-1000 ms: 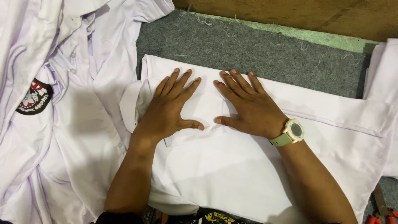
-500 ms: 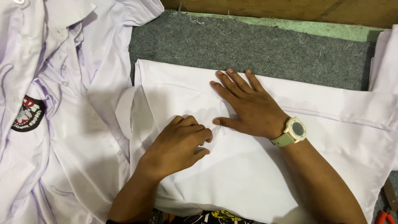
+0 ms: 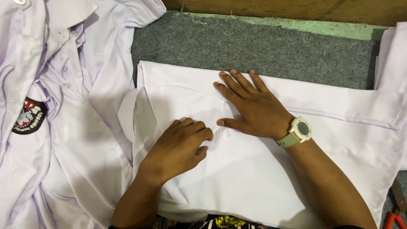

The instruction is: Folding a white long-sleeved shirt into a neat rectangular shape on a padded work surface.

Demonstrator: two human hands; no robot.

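A folded white garment [image 3: 254, 178] lies flat on a grey felt surface [image 3: 254, 46]. My right hand [image 3: 250, 104] rests flat on it, fingers spread and pointing up-left, with a pale green watch [image 3: 299, 131] on the wrist. My left hand [image 3: 180, 146] sits just below and to the left, fingers curled, knuckles up, pinching or pressing the white cloth near a small crease.
A heap of white shirts [image 3: 55, 106] with a round red, black and white badge [image 3: 29, 116] lies at the left. More white cloth [image 3: 392, 63] sits at the right edge. A wooden board [image 3: 296, 8] runs along the back. Red-handled tool [image 3: 394, 218] at bottom right.
My left hand has gone from flat with spread fingers to curled, and slid down toward me on the cloth. The right hand has stayed flat in place.
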